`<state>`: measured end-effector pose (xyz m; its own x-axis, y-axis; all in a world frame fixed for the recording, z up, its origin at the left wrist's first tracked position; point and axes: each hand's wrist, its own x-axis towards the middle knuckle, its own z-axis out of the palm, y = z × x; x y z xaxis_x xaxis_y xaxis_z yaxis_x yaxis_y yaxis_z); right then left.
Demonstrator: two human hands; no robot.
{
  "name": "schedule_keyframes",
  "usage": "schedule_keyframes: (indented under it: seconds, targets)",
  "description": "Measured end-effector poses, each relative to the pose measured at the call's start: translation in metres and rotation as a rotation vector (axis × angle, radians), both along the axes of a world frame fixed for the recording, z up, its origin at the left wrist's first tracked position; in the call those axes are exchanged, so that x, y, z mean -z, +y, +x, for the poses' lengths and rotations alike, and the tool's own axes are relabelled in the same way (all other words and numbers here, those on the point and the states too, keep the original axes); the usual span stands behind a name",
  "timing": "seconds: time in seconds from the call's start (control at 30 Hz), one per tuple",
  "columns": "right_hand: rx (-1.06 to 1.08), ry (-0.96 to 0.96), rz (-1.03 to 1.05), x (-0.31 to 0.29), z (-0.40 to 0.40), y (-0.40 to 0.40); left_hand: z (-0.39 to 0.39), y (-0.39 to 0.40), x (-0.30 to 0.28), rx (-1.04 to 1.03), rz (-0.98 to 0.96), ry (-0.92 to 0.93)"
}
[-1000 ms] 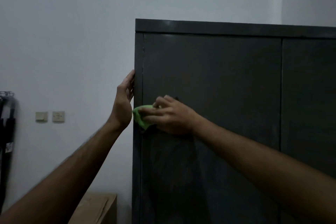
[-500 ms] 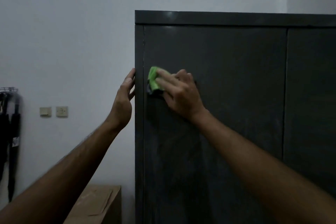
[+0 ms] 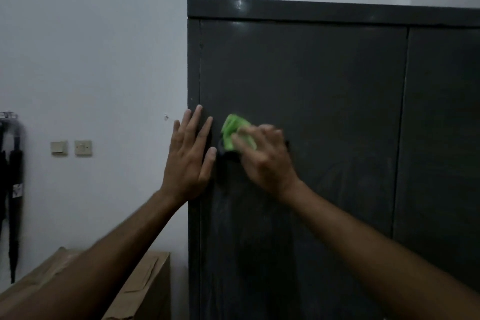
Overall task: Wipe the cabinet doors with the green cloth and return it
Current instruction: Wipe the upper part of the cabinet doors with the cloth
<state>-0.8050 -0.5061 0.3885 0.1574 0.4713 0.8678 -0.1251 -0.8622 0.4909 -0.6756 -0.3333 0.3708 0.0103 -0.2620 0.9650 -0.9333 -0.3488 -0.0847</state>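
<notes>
A tall dark grey cabinet fills the right of the view; its left door (image 3: 311, 91) faces me and a second door (image 3: 444, 125) lies to the right. My right hand (image 3: 265, 158) presses a crumpled green cloth (image 3: 235, 132) against the left door near its left edge, fingers curled over the cloth. My left hand (image 3: 191, 156) lies flat with fingers spread on the cabinet's left frame and door edge, just left of the cloth. Faint wipe streaks show on the door below my hands.
A pale wall runs behind and to the left, carrying two switch plates (image 3: 71, 148). Dark folded umbrellas (image 3: 13, 189) hang at the far left. A brown cardboard box (image 3: 140, 283) stands on the floor beside the cabinet's left side.
My left hand has moved from gripping the cabinet's side edge to lying flat on its front. My right hand swept the cloth up the door from its spot a second ago.
</notes>
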Motion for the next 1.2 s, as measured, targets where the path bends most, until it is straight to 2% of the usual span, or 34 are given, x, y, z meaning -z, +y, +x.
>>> schedule_keyframes:
  seconds: [0.07,0.1,0.13,0.17,0.27,0.3,0.33,0.37,0.43,0.47,0.5,0.53,0.57,0.67,0.7,0.73,0.77,0.83,0.87,0.9,0.93,0.97,1.03,1.07,1.1,1.13,1.2]
  targets:
    - [0.027,0.222,-0.336,0.012,-0.011,-0.012,0.004,-0.004,0.004,-0.019,0.044,-0.1]
    - [0.05,0.253,-0.379,0.006,-0.018,-0.021,0.005,-0.006,0.005,-0.022,0.068,-0.144]
    - [0.058,0.212,-0.331,-0.004,-0.023,-0.03,0.005,-0.008,0.006,-0.021,0.091,-0.177]
    - [0.056,0.112,-0.205,-0.014,-0.027,-0.038,0.004,-0.01,0.007,-0.018,0.111,-0.197]
    - [0.062,-0.241,0.372,-0.024,-0.03,-0.043,-0.002,-0.017,0.004,0.005,0.144,-0.208]
    - [0.063,-0.289,0.439,-0.018,-0.026,-0.037,-0.005,-0.019,0.002,0.02,0.15,-0.195]
    - [0.062,-0.256,0.411,-0.008,-0.021,-0.031,-0.009,-0.021,-0.001,0.043,0.153,-0.174]
    - [0.057,-0.16,0.272,0.004,-0.018,-0.027,-0.012,-0.023,-0.004,0.072,0.155,-0.151]
    - [0.047,0.099,-0.138,0.023,-0.023,-0.033,-0.016,-0.026,-0.008,0.122,0.161,-0.125]
    - [0.062,0.21,-0.274,0.021,-0.033,-0.042,-0.017,-0.028,-0.009,0.132,0.168,-0.126]
    - [0.082,0.254,-0.335,0.013,-0.042,-0.052,-0.018,-0.029,-0.01,0.132,0.176,-0.132]
    - [0.098,0.219,-0.322,0.003,-0.049,-0.063,-0.018,-0.029,-0.011,0.128,0.185,-0.139]
    - [0.108,0.136,-0.233,-0.007,-0.055,-0.074,-0.019,-0.031,-0.011,0.123,0.196,-0.149]
    - [0.101,-0.215,0.325,-0.015,-0.06,-0.08,-0.025,-0.037,-0.012,0.126,0.218,-0.164]
    - [0.11,-0.28,0.431,-0.007,-0.055,-0.074,-0.029,-0.04,-0.013,0.146,0.213,-0.151]
    - [0.117,-0.272,0.432,0.004,-0.049,-0.067,-0.033,-0.044,-0.013,0.167,0.203,-0.135]
    - [0.116,-0.2,0.295,0.016,-0.044,-0.063,-0.036,-0.047,-0.014,0.184,0.193,-0.124]
    - [0.099,0.074,-0.129,0.035,-0.048,-0.067,-0.039,-0.054,-0.016,0.195,0.186,-0.126]
    - [0.115,0.195,-0.271,0.031,-0.059,-0.075,-0.04,-0.057,-0.016,0.19,0.186,-0.133]
    - [0.135,0.229,-0.339,0.02,-0.068,-0.085,-0.04,-0.059,-0.016,0.178,0.184,-0.142]
    - [0.149,0.188,-0.311,0.007,-0.075,-0.097,-0.039,-0.061,-0.016,0.157,0.182,-0.156]
    - [0.149,0.093,-0.188,-0.005,-0.081,-0.107,-0.037,-0.062,-0.015,0.127,0.185,-0.174]
    - [0.137,-0.158,0.235,-0.021,-0.088,-0.116,-0.035,-0.064,-0.014,0.06,0.194,-0.21]
    - [0.139,-0.249,0.362,-0.019,-0.086,-0.115,-0.034,-0.065,-0.013,0.038,0.196,-0.219]
    - [0.149,-0.277,0.366,-0.011,-0.081,-0.114,-0.033,-0.065,-0.013,0.026,0.198,-0.22]
    - [0.16,-0.215,0.228,0.001,-0.076,-0.113,-0.033,-0.066,-0.013,0.019,0.201,-0.219]
    - [0.148,0.092,-0.238,0.022,-0.078,-0.119,-0.033,-0.066,-0.013,0.0,0.207,-0.221]
